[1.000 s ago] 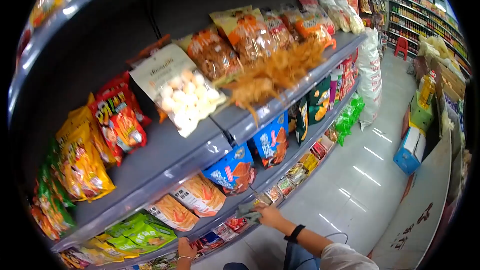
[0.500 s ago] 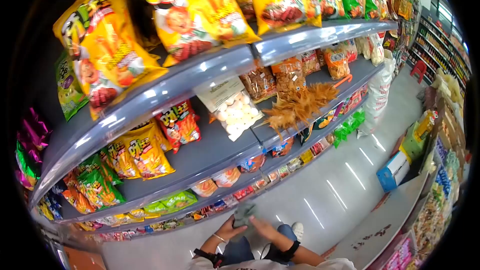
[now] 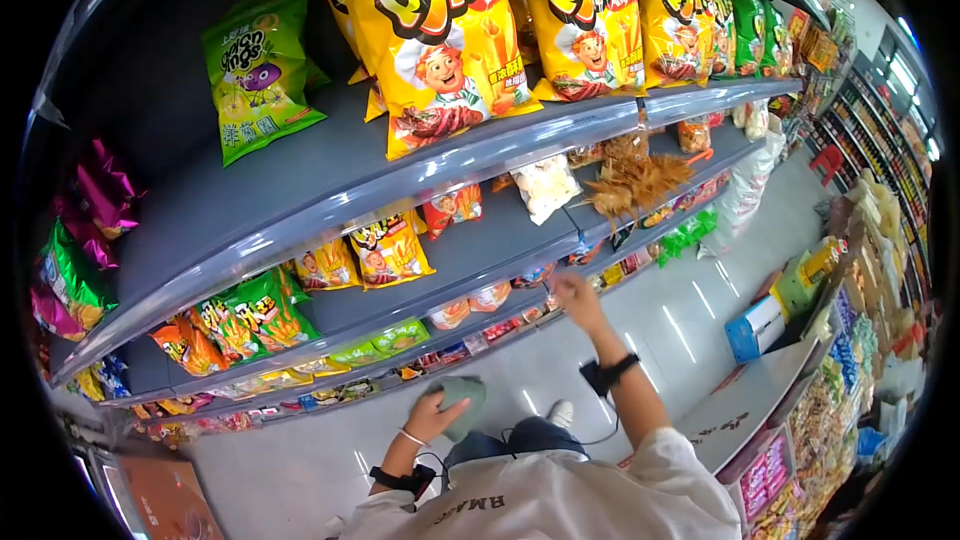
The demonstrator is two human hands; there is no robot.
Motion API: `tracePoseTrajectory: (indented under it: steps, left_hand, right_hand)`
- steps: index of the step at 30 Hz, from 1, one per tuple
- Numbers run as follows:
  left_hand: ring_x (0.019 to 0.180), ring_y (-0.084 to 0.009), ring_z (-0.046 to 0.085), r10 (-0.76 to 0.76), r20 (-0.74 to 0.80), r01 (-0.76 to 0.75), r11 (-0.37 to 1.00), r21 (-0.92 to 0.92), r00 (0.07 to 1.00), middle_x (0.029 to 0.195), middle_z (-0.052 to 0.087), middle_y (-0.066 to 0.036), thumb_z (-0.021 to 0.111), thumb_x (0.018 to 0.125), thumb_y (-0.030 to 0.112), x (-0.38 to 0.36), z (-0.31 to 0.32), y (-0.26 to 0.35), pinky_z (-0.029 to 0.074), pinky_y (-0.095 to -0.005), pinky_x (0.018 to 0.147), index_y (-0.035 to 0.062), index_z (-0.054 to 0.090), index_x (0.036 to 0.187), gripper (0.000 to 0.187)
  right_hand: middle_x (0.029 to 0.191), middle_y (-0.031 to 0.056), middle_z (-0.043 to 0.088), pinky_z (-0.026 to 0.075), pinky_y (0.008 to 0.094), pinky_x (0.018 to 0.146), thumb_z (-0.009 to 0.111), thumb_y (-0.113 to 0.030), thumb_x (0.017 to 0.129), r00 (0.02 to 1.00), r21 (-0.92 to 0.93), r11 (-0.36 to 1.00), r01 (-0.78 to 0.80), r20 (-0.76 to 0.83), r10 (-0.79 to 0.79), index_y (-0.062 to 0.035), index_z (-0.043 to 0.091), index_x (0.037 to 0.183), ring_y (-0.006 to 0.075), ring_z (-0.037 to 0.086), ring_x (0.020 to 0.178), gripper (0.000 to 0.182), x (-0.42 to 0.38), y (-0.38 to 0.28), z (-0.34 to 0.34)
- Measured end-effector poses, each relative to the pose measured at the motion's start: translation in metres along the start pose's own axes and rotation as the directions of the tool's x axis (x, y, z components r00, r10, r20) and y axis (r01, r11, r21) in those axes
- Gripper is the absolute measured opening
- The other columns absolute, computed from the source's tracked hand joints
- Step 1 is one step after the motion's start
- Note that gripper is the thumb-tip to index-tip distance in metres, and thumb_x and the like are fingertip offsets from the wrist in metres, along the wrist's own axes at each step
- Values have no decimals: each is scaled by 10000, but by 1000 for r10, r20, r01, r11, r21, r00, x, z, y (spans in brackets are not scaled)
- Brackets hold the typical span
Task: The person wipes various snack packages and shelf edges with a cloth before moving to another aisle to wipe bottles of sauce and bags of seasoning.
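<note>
My left hand [image 3: 428,417], low in front of my body, is closed around a folded grey-green cloth [image 3: 465,406]. My right hand [image 3: 580,302] is lifted ahead of me, close to the edge of the lower shelves; its fingers are smeared by motion, and nothing shows clearly in it. Beyond it, a brown feather duster [image 3: 638,185] with an orange handle lies on the middle shelf beside a clear bag of white round pieces [image 3: 546,187]. Yellow snack bags [image 3: 445,50] stand along the upper shelf, with a green snack bag [image 3: 262,75] to their left.
A long grey shelf edge [image 3: 400,180] runs across in front of me. Smaller snack bags [image 3: 390,250] stand on the shelf below. At right are a blue-and-white box [image 3: 755,330] on the floor and a display of packaged goods [image 3: 830,400]. A brown carton [image 3: 170,495] stands lower left.
The hands have come apart: my right hand left the cloth and rose forward toward the shelves, while my left keeps the cloth and moved slightly left. The view has shifted toward the shelf's left.
</note>
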State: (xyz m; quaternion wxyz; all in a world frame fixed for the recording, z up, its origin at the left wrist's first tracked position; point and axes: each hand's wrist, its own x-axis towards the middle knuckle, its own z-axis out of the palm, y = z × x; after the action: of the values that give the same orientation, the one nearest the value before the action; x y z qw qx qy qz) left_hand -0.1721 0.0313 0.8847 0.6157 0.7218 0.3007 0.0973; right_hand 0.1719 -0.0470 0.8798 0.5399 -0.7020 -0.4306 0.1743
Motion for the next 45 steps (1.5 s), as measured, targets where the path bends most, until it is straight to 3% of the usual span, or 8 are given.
tracePoseTrajectory:
  steps: [4, 12, 17, 22, 25, 33, 38, 45]
  left_hand:
    - [848, -211, 594, 340, -61, -322, 924, 205, 938, 947, 603, -133, 646, 773, 212, -7, -4, 13, 454, -286, 721, -12, 605, 932, 278]
    - [662, -56, 481, -126, -296, 10, 931, -364, 947, 710, 554, 32, 541, 856, 265, -10, 24, 21, 400, -222, 584, -11, 594, 798, 286]
    - [582, -41, 428, -215, -450, -8, 896, -444, 867, 622, 500, 55, 528, 859, 311, 27, 50, 26, 350, -217, 524, 18, 551, 669, 349]
    - [615, -43, 408, -219, -424, 66, 936, -347, 879, 644, 481, 51, 523, 866, 296, 68, 86, 72, 354, -217, 552, 7, 540, 712, 328]
    - [647, -59, 406, -170, -352, 71, 958, -277, 920, 677, 482, 27, 510, 874, 286, 83, 86, 88, 357, -225, 578, -3, 542, 735, 322]
    - [1070, -249, 496, -158, -406, -199, 679, -706, 900, 1172, 507, -152, 302, 838, 459, 113, 68, 109, 376, -353, 925, 22, 403, 1249, 608]
    - [1101, -259, 466, 46, -426, -428, 124, -895, 904, 1178, 496, -130, 419, 774, 378, 117, 67, 103, 364, -373, 940, 43, 443, 1195, 538]
    - [1124, -263, 447, 91, -348, -356, 89, -930, 933, 1225, 450, -137, 424, 798, 377, 119, 75, 126, 372, -380, 941, 61, 391, 1240, 544]
  right_hand:
    - [910, 82, 584, 460, 279, 702, 613, -67, 741, 972, -8, 999, 48, -230, -48, 12, 539, 1002, 169, 561, 813, 283, 101, 22, -31]
    - [1133, 196, 513, 404, 351, 877, 683, -180, 678, 999, -458, 889, -21, -32, 7, 25, 448, 1153, 299, 505, 1032, 569, 209, 85, -71]
    - [1064, 127, 548, 384, 318, 874, 724, -211, 643, 971, -75, 992, -101, 211, 115, 34, 495, 1100, 241, 507, 997, 566, 235, 95, -84]
    - [901, 123, 584, 439, 252, 597, 770, -331, 610, 638, -273, 748, -605, 396, 661, 45, 536, 1008, 162, 532, 782, 595, 219, 20, -114]
    - [780, 38, 610, 438, 231, 597, 766, -275, 627, 908, 7, 982, -191, 381, 173, 26, 601, 902, 97, 532, 662, 440, 205, 18, -112]
    - [946, 40, 613, 435, 234, 767, 706, -85, 695, 808, 390, 810, -439, 565, 166, 15, 573, 1036, 93, 554, 839, 380, 140, -19, -114]
    - [985, 40, 605, 434, 241, 801, 712, -8, 663, 741, 513, 682, -520, 668, 63, 13, 547, 1078, 92, 550, 888, 447, 94, -33, -105]
    - [1282, 98, 391, 345, 293, 945, 690, -52, 704, 581, 452, 792, -410, 799, -155, 5, 235, 1319, 147, 404, 1136, 767, 58, -80, -72]
